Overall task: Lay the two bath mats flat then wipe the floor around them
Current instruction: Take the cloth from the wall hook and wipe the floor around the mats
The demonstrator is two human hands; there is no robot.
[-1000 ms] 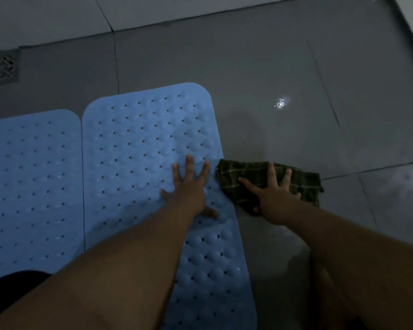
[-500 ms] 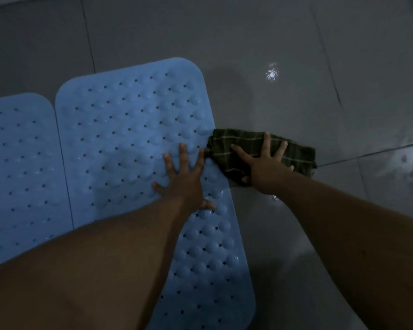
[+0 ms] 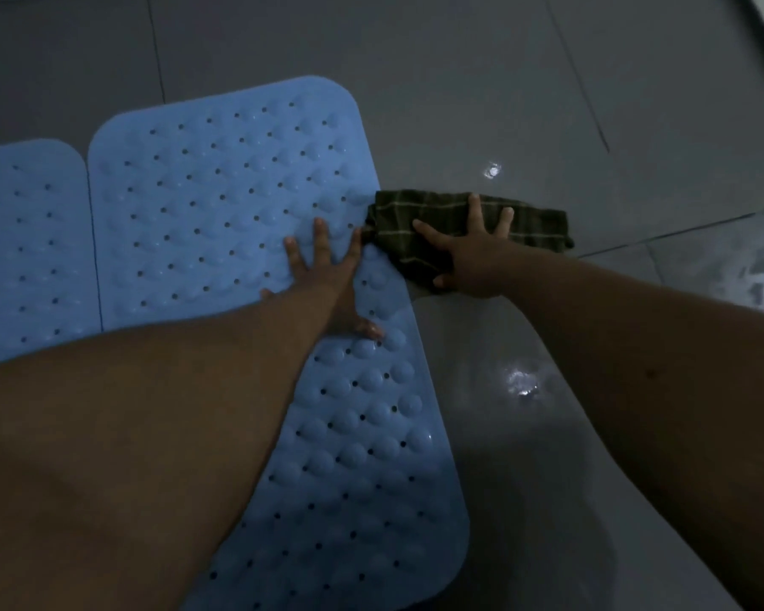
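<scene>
A: While we kneel over the grey floor (image 3: 481, 81), where do the two mats lie?

B: Both blue mats lie flat, edge to edge: the left mat (image 3: 27, 240) and the right mat (image 3: 221, 191). Our left hand (image 3: 327, 280) presses the right mat, fingers spread. Our right hand (image 3: 468, 258), fingers spread too, presses a dark checked cloth (image 3: 534, 227) on the floor, touching the mat's right edge.

A: How far along are we?

B: We judge laying done, wiping under way; wet patches remain. We see no writing or brand.
</scene>
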